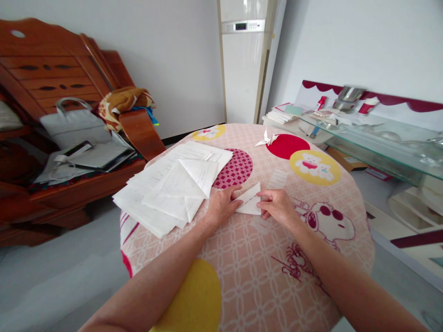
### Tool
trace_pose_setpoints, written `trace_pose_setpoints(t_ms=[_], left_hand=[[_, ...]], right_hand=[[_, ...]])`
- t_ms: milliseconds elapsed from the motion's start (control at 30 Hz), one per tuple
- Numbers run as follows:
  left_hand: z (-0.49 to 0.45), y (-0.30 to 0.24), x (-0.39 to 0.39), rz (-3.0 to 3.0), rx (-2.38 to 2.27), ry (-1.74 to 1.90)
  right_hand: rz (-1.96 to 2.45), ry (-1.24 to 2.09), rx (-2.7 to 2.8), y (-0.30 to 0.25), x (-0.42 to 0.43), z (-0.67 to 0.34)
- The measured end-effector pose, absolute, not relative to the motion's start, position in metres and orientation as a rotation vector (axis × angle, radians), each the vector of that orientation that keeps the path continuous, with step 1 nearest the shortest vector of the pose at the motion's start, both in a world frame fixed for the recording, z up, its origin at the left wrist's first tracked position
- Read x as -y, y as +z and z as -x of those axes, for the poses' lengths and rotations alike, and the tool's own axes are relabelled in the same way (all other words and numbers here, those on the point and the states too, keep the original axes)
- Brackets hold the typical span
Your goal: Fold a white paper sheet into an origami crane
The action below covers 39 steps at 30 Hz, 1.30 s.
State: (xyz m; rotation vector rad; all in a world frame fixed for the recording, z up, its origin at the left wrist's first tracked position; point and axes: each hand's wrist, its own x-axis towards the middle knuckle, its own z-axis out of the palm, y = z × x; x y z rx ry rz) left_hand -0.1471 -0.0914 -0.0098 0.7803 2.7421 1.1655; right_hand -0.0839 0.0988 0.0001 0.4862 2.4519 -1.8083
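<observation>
A small folded piece of white paper (249, 201), roughly triangular with a line of print across it, lies on the round table between my hands. My left hand (222, 205) grips its left corner, the thumb on the paper and the fingers curled beside it. The right edge is pinched between thumb and fingers of my right hand (278, 205). Just left of my left hand, a stack of printed sheets (152, 198) carries a few folded sheets (199, 173) on top. A white folded paper crane (267, 138) stands toward the far side of the table.
A patterned cloth (249, 267) covers the round table. At left, a wooden bench (51, 64) holds a grey handbag (76, 122) and a laptop (104, 154). To the right is a glass shelf (374, 140) with cups and small items. A tall white air conditioner (242, 74) stands behind.
</observation>
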Motion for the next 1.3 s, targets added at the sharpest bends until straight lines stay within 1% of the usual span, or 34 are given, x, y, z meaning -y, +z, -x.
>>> trace_pose_setpoints(t_ms=[333, 767, 1300], left_hand=[[0.1496, -0.008, 0.0876, -0.701, -2.787, 1.098], [0.1525, -0.0091, 0.0878, -0.695, -2.805, 1.091], [0.1549, -0.0128, 0.0882, -0.703, -2.8, 1.128]], right_hand=[[-0.54, -1.795, -2.458, -0.002, -0.098, 0.0868], [-0.553, -1.729, -2.479, 0.0072, -0.0953, 0.0869], [-0.548, -1.762, -2.46, 0.0007, -0.0982, 0.0888]])
